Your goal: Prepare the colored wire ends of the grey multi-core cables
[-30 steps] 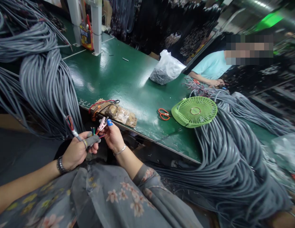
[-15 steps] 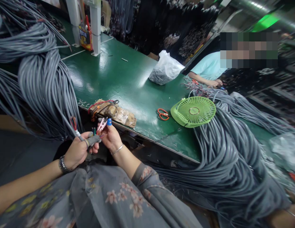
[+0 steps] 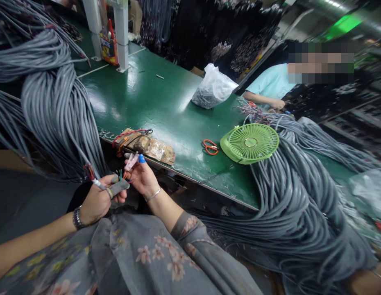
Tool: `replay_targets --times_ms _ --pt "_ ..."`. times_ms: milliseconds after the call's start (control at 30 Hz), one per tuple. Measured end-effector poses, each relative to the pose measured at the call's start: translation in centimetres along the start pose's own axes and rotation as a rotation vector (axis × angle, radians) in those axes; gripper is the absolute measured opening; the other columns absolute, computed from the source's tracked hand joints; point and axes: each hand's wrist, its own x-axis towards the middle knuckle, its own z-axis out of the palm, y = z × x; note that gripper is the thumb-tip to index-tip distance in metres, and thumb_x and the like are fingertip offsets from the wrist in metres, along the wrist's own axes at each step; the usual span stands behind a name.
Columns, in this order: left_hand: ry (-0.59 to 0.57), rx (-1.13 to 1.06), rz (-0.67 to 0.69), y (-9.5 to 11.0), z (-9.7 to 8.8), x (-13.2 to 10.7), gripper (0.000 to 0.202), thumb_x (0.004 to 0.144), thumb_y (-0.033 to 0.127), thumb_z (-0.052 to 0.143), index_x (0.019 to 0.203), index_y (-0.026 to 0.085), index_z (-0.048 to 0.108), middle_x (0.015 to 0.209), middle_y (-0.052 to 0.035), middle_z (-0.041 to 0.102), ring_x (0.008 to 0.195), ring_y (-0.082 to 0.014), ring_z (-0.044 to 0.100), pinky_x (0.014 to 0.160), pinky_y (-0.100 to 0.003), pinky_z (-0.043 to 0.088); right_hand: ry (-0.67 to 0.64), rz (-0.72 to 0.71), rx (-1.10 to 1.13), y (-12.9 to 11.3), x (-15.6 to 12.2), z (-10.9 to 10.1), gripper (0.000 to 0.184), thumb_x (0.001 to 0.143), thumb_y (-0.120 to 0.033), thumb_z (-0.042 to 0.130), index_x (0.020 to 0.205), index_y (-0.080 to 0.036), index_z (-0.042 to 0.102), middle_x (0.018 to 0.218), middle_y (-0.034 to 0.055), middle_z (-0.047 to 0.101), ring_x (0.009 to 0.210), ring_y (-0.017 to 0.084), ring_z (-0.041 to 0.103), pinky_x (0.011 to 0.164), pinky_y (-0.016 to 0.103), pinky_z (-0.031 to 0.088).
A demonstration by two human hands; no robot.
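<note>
My left hand [image 3: 96, 203] is closed around a grey cable [image 3: 99, 184] whose end splits into thin coloured wires [image 3: 121, 174]; a grey cover wraps one finger. Close beside it, my right hand [image 3: 146, 180] pinches a small pale pink plastic piece [image 3: 132, 161], perhaps a connector, between thumb and fingers. Its thumb wears a blue fingertip cover [image 3: 141, 158]. Red wires run near the pink piece's lower end; whether they are joined to it I cannot tell. Another bunch of coloured wires [image 3: 90, 172] shows at the left of my left hand.
A worn wooden block [image 3: 159, 151] with wires lies on the green table's edge. Orange-handled scissors [image 3: 210, 147] and a green fan [image 3: 251, 142] are to the right. Grey cable bundles [image 3: 57, 94] hang at left, more [image 3: 289, 196] at right. A co-worker [image 3: 267, 84] sits across; a plastic bag [image 3: 213, 88] stands mid-table.
My hands have shifted slightly, the pink piece has turned a little, and the wire bunch at left has dropped down and left. The co-worker's hand has moved slightly.
</note>
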Motion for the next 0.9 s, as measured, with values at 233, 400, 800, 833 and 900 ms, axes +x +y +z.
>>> replay_targets --times_ms 233,400,800,833,900 --pt "0.041 -0.037 0.025 0.18 0.07 0.40 0.039 0.048 0.045 0.086 0.056 0.014 0.064 0.049 -0.0020 0.062 0.040 -0.0101 0.056 0.040 -0.017 0.037 0.008 -0.062 -0.077 0.00 -0.03 -0.17 0.026 0.088 -0.042 0.069 0.085 -0.017 0.068 0.076 0.0016 0.067 0.063 0.011 0.058 0.054 0.021 0.048" --pt "0.064 -0.040 0.016 0.47 0.41 0.38 0.039 0.046 0.045 0.085 0.055 0.014 0.063 0.049 -0.0019 0.062 0.040 -0.0098 0.055 0.040 -0.017 0.036 -0.011 -0.054 -0.057 -0.10 -0.01 -0.09 0.027 0.085 -0.043 0.073 0.084 -0.017 0.069 0.077 0.0014 0.068 0.062 0.011 0.059 0.052 0.021 0.048" --pt "0.067 -0.019 0.001 0.16 0.40 0.77 0.041 0.045 0.046 0.085 0.056 0.014 0.062 0.048 -0.0010 0.061 0.039 -0.0095 0.053 0.040 -0.018 0.035 0.045 -0.026 0.020 0.50 0.59 0.31 0.031 0.084 -0.046 0.074 0.078 -0.017 0.066 0.070 0.0004 0.065 0.061 0.012 0.055 0.057 0.022 0.048" --pt "0.066 -0.017 0.001 0.14 0.35 0.72 0.041 0.046 0.046 0.085 0.056 0.014 0.062 0.048 -0.0011 0.061 0.039 -0.0094 0.053 0.040 -0.018 0.035 0.040 -0.021 0.012 0.51 0.46 0.26 0.033 0.084 -0.050 0.073 0.078 -0.017 0.066 0.071 0.0007 0.066 0.062 0.012 0.055 0.058 0.023 0.049" --pt "0.064 -0.007 0.010 0.02 0.19 0.58 0.040 0.048 0.046 0.084 0.056 0.014 0.062 0.048 -0.0015 0.061 0.040 -0.0095 0.053 0.040 -0.018 0.035 0.007 -0.011 -0.033 0.42 0.07 -0.11 0.039 0.083 -0.056 0.071 0.079 -0.018 0.066 0.076 0.0018 0.067 0.064 0.013 0.056 0.059 0.024 0.049"
